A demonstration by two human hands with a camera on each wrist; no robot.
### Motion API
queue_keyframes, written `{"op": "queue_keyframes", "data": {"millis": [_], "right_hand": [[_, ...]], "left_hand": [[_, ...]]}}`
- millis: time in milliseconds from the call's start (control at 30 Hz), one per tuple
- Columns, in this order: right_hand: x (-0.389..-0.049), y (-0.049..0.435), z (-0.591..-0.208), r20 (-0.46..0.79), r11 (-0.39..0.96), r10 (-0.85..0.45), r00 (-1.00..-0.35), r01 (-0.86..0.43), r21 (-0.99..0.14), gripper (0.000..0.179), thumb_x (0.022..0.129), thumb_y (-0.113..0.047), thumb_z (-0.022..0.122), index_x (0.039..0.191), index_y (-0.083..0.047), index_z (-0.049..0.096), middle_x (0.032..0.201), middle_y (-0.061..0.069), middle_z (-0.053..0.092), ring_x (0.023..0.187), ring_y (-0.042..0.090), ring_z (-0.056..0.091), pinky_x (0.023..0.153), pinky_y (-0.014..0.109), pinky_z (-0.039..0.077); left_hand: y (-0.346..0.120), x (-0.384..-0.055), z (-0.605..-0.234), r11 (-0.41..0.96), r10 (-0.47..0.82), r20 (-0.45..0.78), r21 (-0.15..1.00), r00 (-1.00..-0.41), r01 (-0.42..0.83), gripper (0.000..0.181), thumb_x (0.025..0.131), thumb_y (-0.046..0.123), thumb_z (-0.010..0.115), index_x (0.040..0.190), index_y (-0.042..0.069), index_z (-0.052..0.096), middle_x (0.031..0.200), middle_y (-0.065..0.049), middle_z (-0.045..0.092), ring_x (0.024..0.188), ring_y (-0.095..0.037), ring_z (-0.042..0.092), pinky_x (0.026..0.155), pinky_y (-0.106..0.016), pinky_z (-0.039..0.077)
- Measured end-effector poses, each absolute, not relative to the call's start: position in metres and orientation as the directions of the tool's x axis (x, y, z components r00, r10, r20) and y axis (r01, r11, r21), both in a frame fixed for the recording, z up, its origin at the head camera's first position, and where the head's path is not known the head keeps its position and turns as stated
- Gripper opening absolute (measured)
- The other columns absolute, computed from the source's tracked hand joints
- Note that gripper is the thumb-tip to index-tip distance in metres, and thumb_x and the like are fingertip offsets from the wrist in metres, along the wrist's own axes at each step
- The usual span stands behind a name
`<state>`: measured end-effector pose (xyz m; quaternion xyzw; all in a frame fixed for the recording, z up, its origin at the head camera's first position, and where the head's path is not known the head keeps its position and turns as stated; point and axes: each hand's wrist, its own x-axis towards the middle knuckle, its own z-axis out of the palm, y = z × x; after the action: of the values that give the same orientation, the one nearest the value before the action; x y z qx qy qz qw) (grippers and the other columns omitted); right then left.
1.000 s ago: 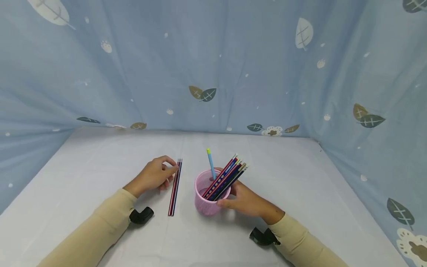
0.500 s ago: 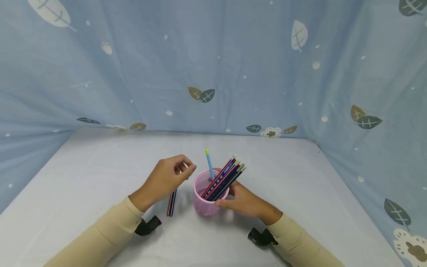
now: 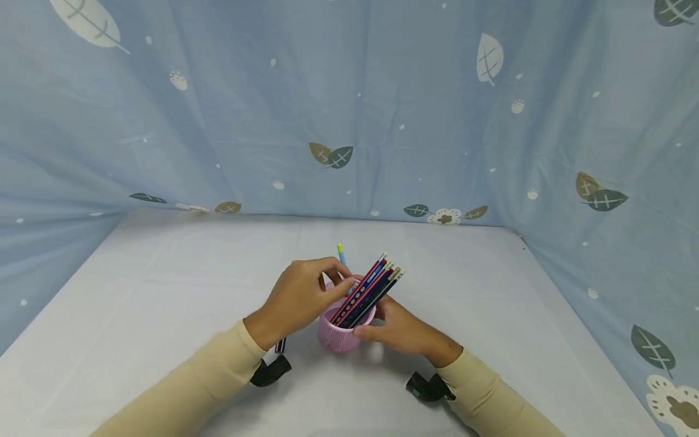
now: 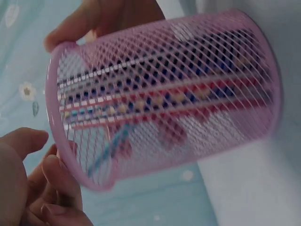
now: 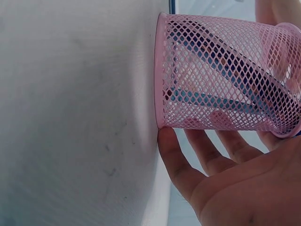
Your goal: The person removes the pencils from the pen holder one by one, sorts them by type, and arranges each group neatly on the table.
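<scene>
A pink mesh pencil cup (image 3: 337, 340) stands on the white-covered table, and my right hand (image 3: 406, 328) grips it around its right side. Several red, blue and dark pencils (image 3: 367, 294) lean rightward in the cup. A light-blue pencil (image 3: 341, 252) with a yellow end leans on its far side. My left hand (image 3: 303, 294) is at the cup's left rim, over the opening. In the left wrist view its thumb and fingers (image 4: 28, 139) are apart with nothing visible between them. Left of the cup, pencils (image 3: 281, 346) lie on the table, mostly hidden beneath my left forearm.
The white cloth (image 3: 464, 267) covers the table. A blue curtain (image 3: 246, 109) with leaf prints hangs behind and along the sides. A black wrist mount (image 3: 270, 371) sits under the left sleeve, and another black mount (image 3: 430, 388) under the right.
My left hand has left the pencils lying on the table and moved right to the cup's rim. The right hand and cup have stayed nearly where they were.
</scene>
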<state>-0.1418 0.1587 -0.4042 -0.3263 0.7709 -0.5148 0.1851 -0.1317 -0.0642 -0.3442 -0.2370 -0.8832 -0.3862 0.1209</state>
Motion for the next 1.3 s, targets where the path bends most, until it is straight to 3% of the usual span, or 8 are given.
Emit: {"op": "queue_keyframes", "data": {"millis": [167,300,633,833,967,1300], "right_hand": [[-0.142,0.159,-0.405,0.045,0.264,-0.692,-0.721,-0.310,-0.914,0.087,0.095,-0.033,0.070,0.158,-0.005,0.018,0.156,0.013,0.041,0.139,0.030,0.047,0.112,0.042,0.040],[-0.142,0.158,-0.407,0.055,0.260,-0.690,-0.722,-0.318,-0.912,0.086,0.095,-0.033,0.070,0.158,-0.007,0.019,0.158,0.011,0.038,0.141,0.029,0.045,0.113,0.044,0.040],[-0.141,0.157,-0.410,0.059,0.270,-0.709,-0.703,-0.347,-0.898,0.071,0.096,-0.030,0.068,0.154,-0.007,0.035,0.155,0.008,0.045,0.141,0.028,0.046,0.113,0.040,0.039],[-0.140,0.158,-0.410,0.050,0.269,-0.710,-0.702,-0.337,-0.902,0.077,0.096,-0.032,0.068,0.158,-0.010,0.027,0.161,0.004,0.037,0.144,0.025,0.041,0.115,0.047,0.037],[-0.141,0.157,-0.409,0.049,0.271,-0.716,-0.696,-0.342,-0.900,0.079,0.097,-0.032,0.067,0.159,-0.015,0.023,0.164,-0.003,0.030,0.147,0.020,0.036,0.116,0.043,0.036],[-0.143,0.157,-0.409,0.088,0.244,-0.721,-0.688,-0.371,-0.896,0.080,0.097,-0.030,0.066,0.161,-0.021,0.018,0.166,-0.010,0.022,0.151,0.016,0.028,0.116,0.034,0.036]], "left_hand": [[-0.053,-0.134,-0.348,0.597,0.323,0.408,0.612,-0.854,0.518,0.007,0.092,0.029,0.073,0.095,0.023,0.075,0.073,0.013,0.068,0.053,-0.001,0.049,0.048,-0.021,0.043],[-0.049,-0.136,-0.351,0.611,0.315,0.405,0.606,-0.858,0.510,0.013,0.091,0.029,0.073,0.101,0.020,0.076,0.073,0.011,0.069,0.048,-0.001,0.045,0.044,-0.020,0.037],[-0.046,-0.136,-0.358,0.638,0.323,0.368,0.596,-0.872,0.487,0.026,0.092,0.031,0.072,0.113,0.016,0.074,0.074,0.009,0.072,0.043,0.000,0.032,0.040,-0.020,0.028],[-0.044,-0.136,-0.362,0.665,0.321,0.380,0.562,-0.867,0.492,0.026,0.093,0.032,0.071,0.114,0.018,0.074,0.067,0.008,0.069,0.047,-0.002,0.033,0.042,-0.020,0.029],[-0.043,-0.138,-0.361,0.688,0.326,0.380,0.532,-0.866,0.493,0.025,0.094,0.034,0.070,0.114,0.020,0.074,0.062,0.008,0.065,0.047,-0.003,0.034,0.043,-0.021,0.029],[-0.043,-0.143,-0.359,0.687,0.352,0.352,0.532,-0.867,0.495,0.021,0.095,0.031,0.068,0.112,0.021,0.076,0.072,0.007,0.072,0.048,-0.003,0.036,0.043,-0.021,0.029]]}}
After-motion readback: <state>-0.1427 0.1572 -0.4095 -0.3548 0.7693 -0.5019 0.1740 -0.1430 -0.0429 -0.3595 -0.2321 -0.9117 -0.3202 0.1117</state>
